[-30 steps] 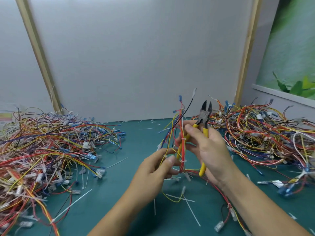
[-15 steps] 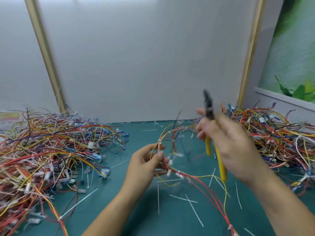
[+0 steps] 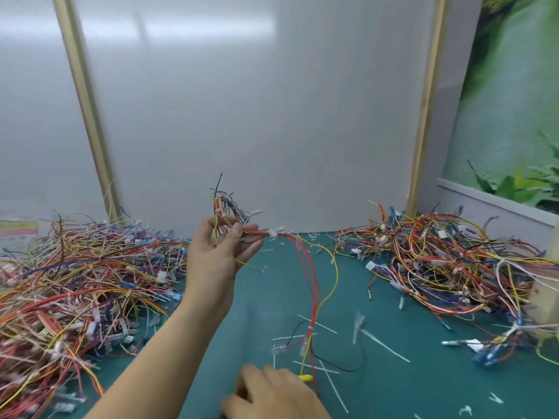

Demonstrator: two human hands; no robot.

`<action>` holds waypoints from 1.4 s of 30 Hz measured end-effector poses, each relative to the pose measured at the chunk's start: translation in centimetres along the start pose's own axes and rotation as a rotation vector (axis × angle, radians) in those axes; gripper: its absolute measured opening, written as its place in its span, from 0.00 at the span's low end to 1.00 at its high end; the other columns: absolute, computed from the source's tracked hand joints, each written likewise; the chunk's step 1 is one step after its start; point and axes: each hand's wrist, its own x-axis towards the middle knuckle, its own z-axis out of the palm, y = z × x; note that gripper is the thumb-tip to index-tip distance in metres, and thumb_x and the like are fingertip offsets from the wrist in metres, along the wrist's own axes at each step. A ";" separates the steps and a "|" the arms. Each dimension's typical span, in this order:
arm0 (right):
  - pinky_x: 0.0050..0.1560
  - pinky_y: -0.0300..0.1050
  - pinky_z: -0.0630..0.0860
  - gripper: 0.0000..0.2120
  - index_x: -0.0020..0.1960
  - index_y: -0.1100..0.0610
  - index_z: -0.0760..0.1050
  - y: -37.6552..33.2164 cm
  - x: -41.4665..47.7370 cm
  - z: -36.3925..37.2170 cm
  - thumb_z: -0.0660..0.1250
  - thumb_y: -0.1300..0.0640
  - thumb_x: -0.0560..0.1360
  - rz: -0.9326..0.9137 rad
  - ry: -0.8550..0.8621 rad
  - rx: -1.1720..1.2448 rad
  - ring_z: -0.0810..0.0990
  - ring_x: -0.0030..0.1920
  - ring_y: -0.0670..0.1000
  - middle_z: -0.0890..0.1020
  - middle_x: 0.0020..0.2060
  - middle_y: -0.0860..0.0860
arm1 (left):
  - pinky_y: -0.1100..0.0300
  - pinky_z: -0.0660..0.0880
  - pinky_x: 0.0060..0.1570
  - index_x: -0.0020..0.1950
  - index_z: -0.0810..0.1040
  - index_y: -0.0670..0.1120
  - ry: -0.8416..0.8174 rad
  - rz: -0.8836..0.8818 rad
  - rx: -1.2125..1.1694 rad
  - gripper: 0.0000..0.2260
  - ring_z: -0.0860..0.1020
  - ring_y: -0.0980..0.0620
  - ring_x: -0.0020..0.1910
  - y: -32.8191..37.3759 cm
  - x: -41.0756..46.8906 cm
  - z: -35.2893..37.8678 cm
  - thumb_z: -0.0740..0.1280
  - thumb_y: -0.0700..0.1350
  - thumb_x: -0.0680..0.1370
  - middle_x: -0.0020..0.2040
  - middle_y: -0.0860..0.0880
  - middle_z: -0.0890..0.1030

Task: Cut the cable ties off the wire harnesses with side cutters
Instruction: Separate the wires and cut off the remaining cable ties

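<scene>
Because the camera is swinging, much of the scene is smeared, and the right hand [image 3: 272,394] at 6 o'clock suffers most: it is blurred, knuckles up, and cut off by the lower edge. One short yellow tip [image 3: 305,378] pokes out on its 2 o'clock side and looks like a sleeved handle end of the side cutters. The rest of the tool is hidden, so we cannot tell whether that hand grips it or only lies over it.

The left hand [image 3: 222,255] is raised at the centre, thumb and forefinger pinching one wire harness [image 3: 227,207] of red, yellow and black leads. A tuft of the harness stands above the fingers toward 12 o'clock. Its long red and yellow leads fall away toward 5 o'clock and reach the teal table mat [image 3: 408,382] just above the right hand. We see small white pieces on it, but we cannot say which are connectors and which are ties.

We count two hands, one held harness and two heaps:
- a large tangled heap of multicoloured harnesses [image 3: 75,282] at 9 o'clock, cut off by the left edge
- a flatter tangled heap [image 3: 447,261] at 3 o'clock, cut off by the right edge

Thin white cable-tie offcuts [image 3: 381,343] lie scattered on the mat between 4 and 6 o'clock. We can separate more than six, and blur hides the rest.

Behind, at 12 o'clock, stands a white wall panel [image 3: 257,101] with two pale wooden battens [image 3: 90,116] [image 3: 426,116]. A green plant picture [image 3: 514,116] fills 2 o'clock.
</scene>
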 end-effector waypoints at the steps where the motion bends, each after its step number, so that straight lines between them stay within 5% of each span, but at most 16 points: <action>1: 0.23 0.38 0.61 0.05 0.23 0.51 0.75 -0.5 -0.2 0.0 0.68 0.50 0.54 0.009 -0.032 -0.063 0.72 0.20 0.49 0.73 0.23 0.46 | 0.53 0.82 0.51 0.49 0.73 0.44 -0.007 0.007 -0.010 0.05 0.85 0.43 0.44 0.5 0.1 0.5 0.62 0.35 0.81 0.48 0.35 0.83; 3: 0.22 0.37 0.59 0.08 0.23 0.50 0.75 -0.5 0.9 1.0 0.57 0.52 0.55 -0.090 -0.010 -0.223 0.71 0.20 0.44 0.72 0.22 0.41 | 0.53 0.82 0.50 0.49 0.73 0.43 -0.018 0.018 -0.038 0.05 0.85 0.44 0.43 1.6 0.3 1.6 0.62 0.35 0.81 0.49 0.34 0.82; 5: 0.25 0.40 0.53 0.11 0.24 0.52 0.67 0.1 1.4 1.4 0.61 0.44 0.51 -0.023 0.082 -0.194 0.70 0.20 0.43 0.70 0.21 0.42 | 0.56 0.83 0.46 0.48 0.73 0.43 -0.041 0.038 -0.069 0.05 0.85 0.44 0.42 2.9 0.6 2.5 0.62 0.34 0.81 0.46 0.36 0.83; 7: 0.32 0.45 0.49 0.18 0.29 0.54 0.56 -0.1 0.9 2.7 0.64 0.51 0.48 -0.148 0.220 -0.210 0.65 0.21 0.47 0.65 0.23 0.45 | 0.58 0.82 0.43 0.49 0.72 0.42 -0.067 0.060 -0.095 0.05 0.86 0.43 0.43 4.0 0.8 3.1 0.62 0.33 0.81 0.44 0.37 0.84; 10: 0.36 0.50 0.44 0.14 0.32 0.53 0.51 0.4 1.4 2.8 0.55 0.54 0.53 -0.139 0.402 -0.161 0.61 0.21 0.48 0.61 0.24 0.47 | 0.58 0.82 0.44 0.50 0.72 0.42 -0.084 0.096 -0.087 0.05 0.85 0.42 0.44 4.9 1.0 4.0 0.61 0.33 0.81 0.44 0.38 0.84; 13: 0.32 0.50 0.47 0.08 0.23 0.55 0.55 0.3 1.5 2.0 0.53 0.52 0.51 0.002 0.396 -0.193 0.61 0.17 0.50 0.63 0.21 0.50 | 0.56 0.82 0.47 0.50 0.71 0.42 -0.084 0.105 -0.098 0.05 0.85 0.42 0.45 5.4 1.3 4.8 0.61 0.32 0.81 0.46 0.36 0.83; 15: 0.28 0.45 0.55 0.10 0.22 0.53 0.64 -0.1 0.1 0.7 0.64 0.53 0.56 -0.020 0.153 -0.072 0.68 0.19 0.48 0.68 0.22 0.48 | 0.56 0.82 0.47 0.50 0.71 0.42 -0.084 0.113 -0.113 0.05 0.85 0.42 0.45 5.6 1.5 5.3 0.61 0.32 0.81 0.47 0.35 0.83; 17: 0.38 0.39 0.68 0.05 0.31 0.48 0.79 0.4 0.4 -0.9 0.76 0.54 0.62 -0.032 -0.081 0.155 0.81 0.33 0.46 0.80 0.33 0.45 | 0.57 0.82 0.46 0.49 0.71 0.42 -0.090 0.123 -0.132 0.06 0.85 0.43 0.44 5.8 1.5 5.3 0.61 0.33 0.81 0.46 0.36 0.83; 19: 0.52 0.33 0.73 0.05 0.46 0.41 0.82 0.2 1.7 -3.5 0.70 0.44 0.71 -0.132 0.001 0.236 0.81 0.48 0.40 0.82 0.48 0.39 | 0.57 0.82 0.45 0.48 0.71 0.43 -0.094 0.129 -0.136 0.06 0.85 0.43 0.44 5.9 1.5 5.1 0.61 0.33 0.81 0.46 0.36 0.83; 22: 0.49 0.34 0.74 0.06 0.47 0.47 0.81 4.1 2.9 -9.0 0.68 0.49 0.72 -0.281 0.505 0.393 0.80 0.47 0.43 0.80 0.44 0.43 | 0.56 0.82 0.48 0.48 0.71 0.43 -0.078 0.141 -0.135 0.06 0.85 0.42 0.47 6.4 1.7 4.5 0.61 0.33 0.81 0.49 0.35 0.82; 24: 0.47 0.37 0.73 0.05 0.49 0.47 0.78 6.5 4.2 -10.8 0.69 0.52 0.73 -0.140 0.619 0.565 0.78 0.46 0.47 0.78 0.45 0.44 | 0.54 0.82 0.50 0.48 0.71 0.44 -0.059 0.154 -0.147 0.06 0.85 0.42 0.49 6.8 2.0 4.1 0.61 0.33 0.81 0.49 0.36 0.82; 27: 0.45 0.41 0.75 0.09 0.53 0.46 0.76 8.4 6.4 -10.7 0.73 0.52 0.75 0.129 0.450 0.738 0.79 0.47 0.47 0.80 0.49 0.44 | 0.55 0.82 0.50 0.48 0.72 0.44 -0.035 0.161 -0.162 0.06 0.85 0.42 0.50 6.6 2.2 3.6 0.62 0.34 0.81 0.49 0.37 0.83; 32: 0.39 0.35 0.75 0.03 0.47 0.58 0.83 9.1 8.9 -8.1 0.70 0.64 0.76 0.165 0.006 1.055 0.81 0.36 0.46 0.85 0.38 0.52 | 0.54 0.80 0.54 0.48 0.71 0.45 -0.068 0.144 -0.165 0.06 0.83 0.39 0.54 4.2 1.5 2.2 0.63 0.35 0.81 0.50 0.37 0.83; 42: 0.40 0.41 0.81 0.06 0.47 0.57 0.81 10.4 8.4 -5.7 0.66 0.65 0.78 0.260 0.210 1.346 0.81 0.35 0.48 0.84 0.35 0.52 | 0.55 0.80 0.52 0.50 0.74 0.46 -0.159 0.117 0.049 0.02 0.83 0.39 0.55 -4.1 -2.8 -2.5 0.63 0.39 0.79 0.52 0.35 0.83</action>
